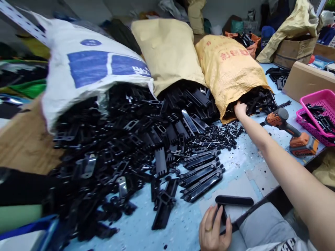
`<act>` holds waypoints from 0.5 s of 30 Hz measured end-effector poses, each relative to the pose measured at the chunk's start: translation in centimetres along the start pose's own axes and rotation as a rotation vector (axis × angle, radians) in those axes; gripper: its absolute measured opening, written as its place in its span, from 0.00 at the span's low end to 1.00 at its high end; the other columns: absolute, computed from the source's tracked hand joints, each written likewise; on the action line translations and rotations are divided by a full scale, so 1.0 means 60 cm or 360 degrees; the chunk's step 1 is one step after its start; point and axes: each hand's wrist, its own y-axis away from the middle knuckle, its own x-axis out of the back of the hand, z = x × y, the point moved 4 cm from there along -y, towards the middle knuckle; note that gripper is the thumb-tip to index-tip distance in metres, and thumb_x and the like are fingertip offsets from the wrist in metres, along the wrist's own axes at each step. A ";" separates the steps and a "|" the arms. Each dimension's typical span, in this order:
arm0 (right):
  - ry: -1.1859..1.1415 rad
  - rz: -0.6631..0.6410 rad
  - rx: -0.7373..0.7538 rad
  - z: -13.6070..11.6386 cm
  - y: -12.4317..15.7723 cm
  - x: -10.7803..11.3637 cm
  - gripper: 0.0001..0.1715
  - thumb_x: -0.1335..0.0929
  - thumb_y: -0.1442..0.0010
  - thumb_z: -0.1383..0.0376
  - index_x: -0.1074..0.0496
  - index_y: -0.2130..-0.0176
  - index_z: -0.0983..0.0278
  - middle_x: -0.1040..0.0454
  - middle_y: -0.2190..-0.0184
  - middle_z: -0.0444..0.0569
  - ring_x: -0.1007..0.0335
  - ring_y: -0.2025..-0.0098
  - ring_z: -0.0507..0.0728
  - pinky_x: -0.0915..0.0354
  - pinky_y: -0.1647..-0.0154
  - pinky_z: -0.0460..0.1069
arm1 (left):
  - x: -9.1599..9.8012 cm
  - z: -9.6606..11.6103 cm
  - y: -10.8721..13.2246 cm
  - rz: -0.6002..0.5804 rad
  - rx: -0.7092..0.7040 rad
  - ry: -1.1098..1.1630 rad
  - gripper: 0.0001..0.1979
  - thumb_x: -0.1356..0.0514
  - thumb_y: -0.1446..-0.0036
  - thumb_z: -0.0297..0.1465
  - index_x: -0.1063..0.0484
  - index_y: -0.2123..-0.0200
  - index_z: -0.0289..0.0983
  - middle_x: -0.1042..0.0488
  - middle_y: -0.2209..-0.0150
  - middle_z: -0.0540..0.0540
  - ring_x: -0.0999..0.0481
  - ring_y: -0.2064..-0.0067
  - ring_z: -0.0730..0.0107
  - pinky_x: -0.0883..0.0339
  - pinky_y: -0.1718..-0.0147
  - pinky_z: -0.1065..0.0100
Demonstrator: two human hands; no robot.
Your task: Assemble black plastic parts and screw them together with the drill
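Note:
My right hand [240, 110] is stretched far forward into the mouth of the orange-yellow woven sack [230, 69], among the black plastic parts [259, 99] spilling from it; its fingers are hidden in the pile. My left hand [214, 230] rests near the table's front edge, fingers curled round a small black part [224, 213]. A long black rounded bar [234, 200] lies just beyond that hand. A row of assembled black pieces [201, 174] lies in the middle of the blue table [243, 164].
A white and blue sack [86, 66] and a tan sack [167, 48] also spill black parts [117, 139]. An orange cordless drill [290, 132] lies at right beside pink baskets [318, 111]. Cardboard boxes [303, 80] and bags stand behind.

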 end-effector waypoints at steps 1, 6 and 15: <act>-0.0007 -0.0008 0.0032 -0.001 0.012 0.007 0.25 0.48 0.38 0.77 0.33 0.49 0.81 0.39 0.48 0.77 0.34 0.52 0.65 0.36 0.58 0.59 | -0.002 -0.001 0.000 0.0024 -0.0002 -0.0004 0.23 0.40 0.50 0.25 0.34 0.49 0.37 0.28 0.56 0.38 0.28 0.53 0.56 0.31 0.56 0.58; -0.0009 -0.0128 0.0140 0.001 0.095 0.025 0.20 0.44 0.39 0.76 0.31 0.52 0.81 0.33 0.54 0.75 0.32 0.51 0.63 0.35 0.56 0.55 | -0.011 0.000 -0.008 0.0078 0.0055 -0.0021 0.19 0.42 0.47 0.28 0.33 0.50 0.38 0.27 0.57 0.39 0.27 0.54 0.58 0.33 0.56 0.58; -0.0262 -0.0326 0.0287 0.111 0.289 0.044 0.17 0.36 0.39 0.64 0.31 0.52 0.68 0.27 0.57 0.61 0.29 0.55 0.63 0.36 0.57 0.53 | -0.038 0.045 -0.086 -0.0871 -0.0380 0.0135 0.22 0.46 0.45 0.27 0.35 0.46 0.42 0.28 0.50 0.42 0.33 0.45 0.57 0.44 0.45 0.49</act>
